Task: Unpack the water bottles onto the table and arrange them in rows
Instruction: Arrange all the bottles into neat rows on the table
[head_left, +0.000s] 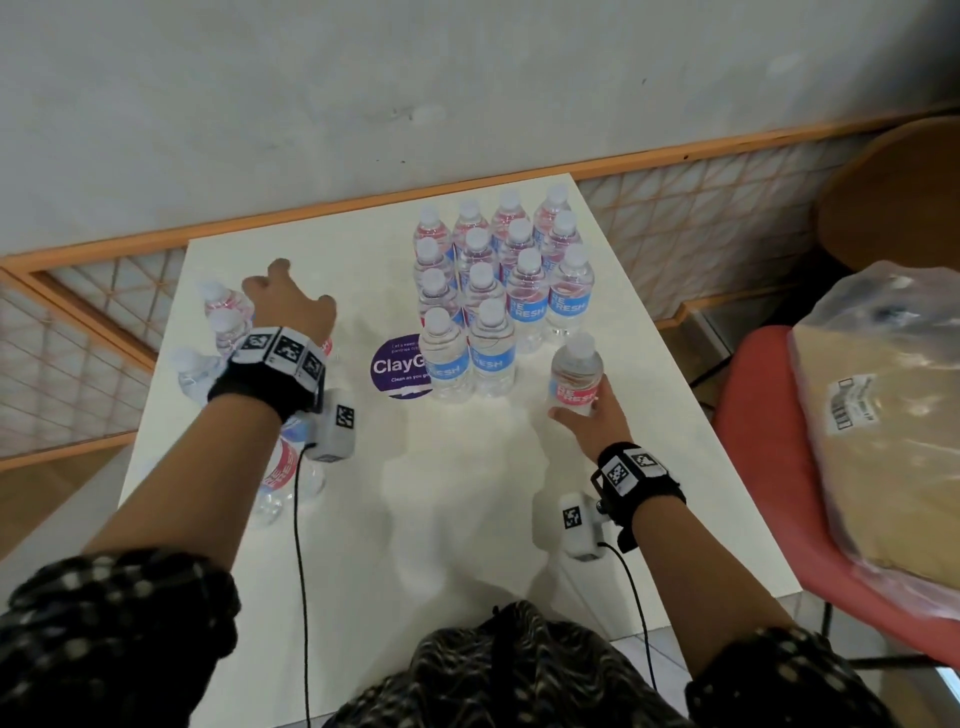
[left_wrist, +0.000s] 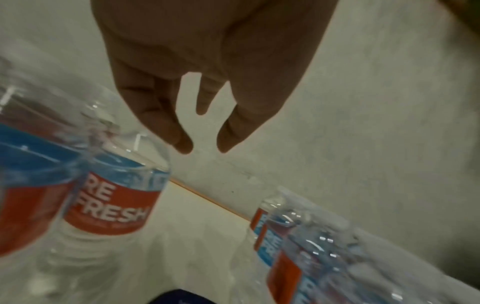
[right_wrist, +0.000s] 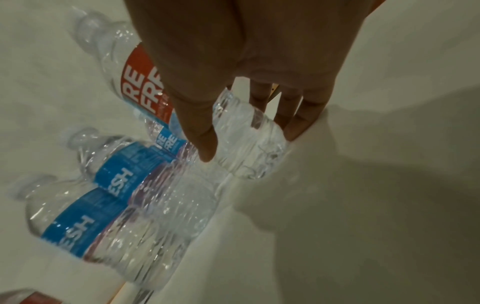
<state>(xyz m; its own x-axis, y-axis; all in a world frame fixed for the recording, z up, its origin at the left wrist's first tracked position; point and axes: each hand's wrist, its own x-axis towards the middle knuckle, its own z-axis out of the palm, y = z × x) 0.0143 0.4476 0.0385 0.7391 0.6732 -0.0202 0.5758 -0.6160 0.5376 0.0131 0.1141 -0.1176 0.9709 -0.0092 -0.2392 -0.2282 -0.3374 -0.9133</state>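
Several water bottles stand in rows (head_left: 498, 291) on the far right part of the white table (head_left: 441, 519). My right hand (head_left: 582, 410) grips the lower body of a red-labelled bottle (head_left: 575, 371) standing at the front right corner of those rows. In the right wrist view the thumb and fingers of that hand (right_wrist: 250, 144) close round this bottle (right_wrist: 140, 82). My left hand (head_left: 283, 291) hovers, fingers spread, over a loose cluster of bottles (head_left: 226, 317) at the table's left. From the left wrist, that hand (left_wrist: 203, 149) holds nothing above a red-labelled bottle (left_wrist: 114, 201).
A round purple sticker (head_left: 397, 366) lies on the table between the cluster and the rows. One more bottle (head_left: 283, 467) stands under my left wrist. To the right, a red chair (head_left: 753, 467) carries a plastic-wrapped package (head_left: 893, 415); a brown stool (head_left: 893, 197) stands behind it.
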